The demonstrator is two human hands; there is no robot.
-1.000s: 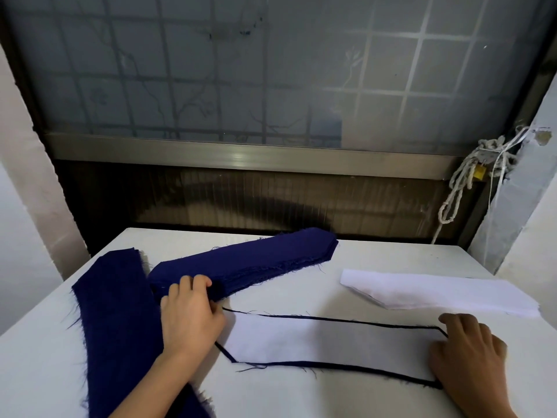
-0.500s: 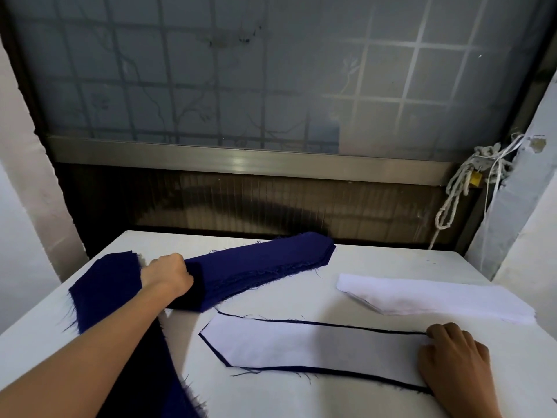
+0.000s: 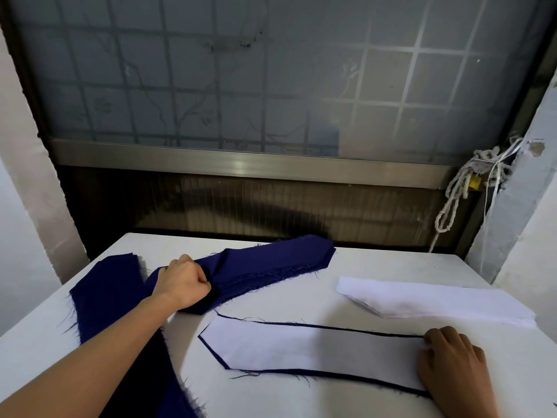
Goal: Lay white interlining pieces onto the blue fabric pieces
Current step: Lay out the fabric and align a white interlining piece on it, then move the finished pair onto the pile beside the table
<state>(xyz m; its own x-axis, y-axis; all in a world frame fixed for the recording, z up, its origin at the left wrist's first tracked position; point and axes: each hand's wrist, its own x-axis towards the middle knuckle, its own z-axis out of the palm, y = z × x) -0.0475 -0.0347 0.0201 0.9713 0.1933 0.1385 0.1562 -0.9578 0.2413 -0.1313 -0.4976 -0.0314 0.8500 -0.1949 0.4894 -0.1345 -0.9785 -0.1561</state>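
A white interlining piece (image 3: 307, 346) lies on a blue fabric piece whose dark edge (image 3: 346, 374) shows as a thin border around it. My right hand (image 3: 455, 366) rests flat on its right end. My left hand (image 3: 185, 282) is closed on the near end of a stack of blue fabric pieces (image 3: 271, 263) that runs toward the back of the table. A stack of white interlining pieces (image 3: 434, 300) sits at the right.
Another pile of blue fabric (image 3: 111, 300) runs along the table's left side and passes under my left forearm. The white table (image 3: 376, 263) ends at a wall with a window behind. A knotted rope (image 3: 458, 188) hangs at the back right.
My left hand moved from beside the laid piece up to the blue stack and closed on its near end. My right hand stayed on the laid piece's right end.
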